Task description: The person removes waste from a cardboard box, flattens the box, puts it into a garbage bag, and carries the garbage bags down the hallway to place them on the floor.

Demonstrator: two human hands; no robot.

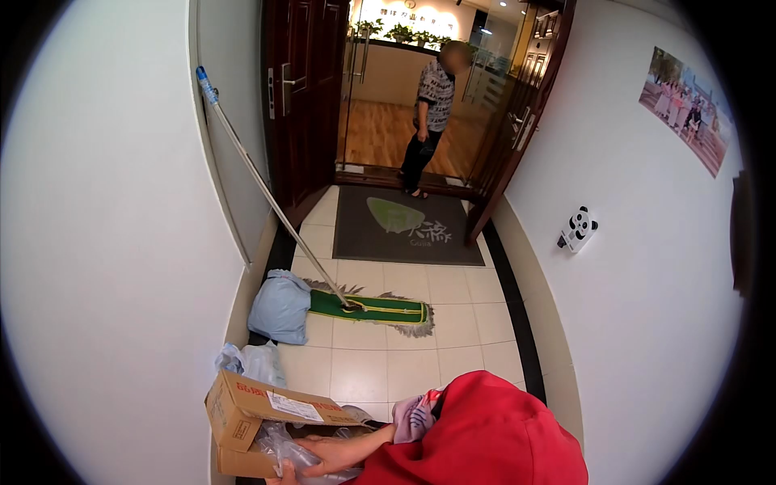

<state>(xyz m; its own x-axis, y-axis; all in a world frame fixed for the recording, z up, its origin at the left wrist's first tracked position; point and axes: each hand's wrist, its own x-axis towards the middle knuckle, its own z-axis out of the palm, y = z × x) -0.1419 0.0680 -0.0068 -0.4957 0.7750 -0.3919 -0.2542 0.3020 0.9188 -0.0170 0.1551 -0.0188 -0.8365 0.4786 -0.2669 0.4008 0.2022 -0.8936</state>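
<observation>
At the bottom left an open cardboard box (242,411), with red print and a white label on its flap, stands against the wall. Crumpled clear plastic (279,444) bulges out of it. My right hand (335,453) reaches in from the right and grips this plastic bag. My left hand (284,474) shows only in part at the lower edge, its fingers closed on the near side of the plastic. What lies deeper in the box is hidden. A red garment (493,428) fills the bottom right, with a patterned cloth (414,416) beside the forearm.
A green dust mop (388,309) lies on the tiles, its pole leaning on the left wall. Tied bags, one blue (281,307) and one whitish (263,364), sit beside it. Beyond is a grey doormat (404,234), where a person (434,105) stands between open doors (303,97).
</observation>
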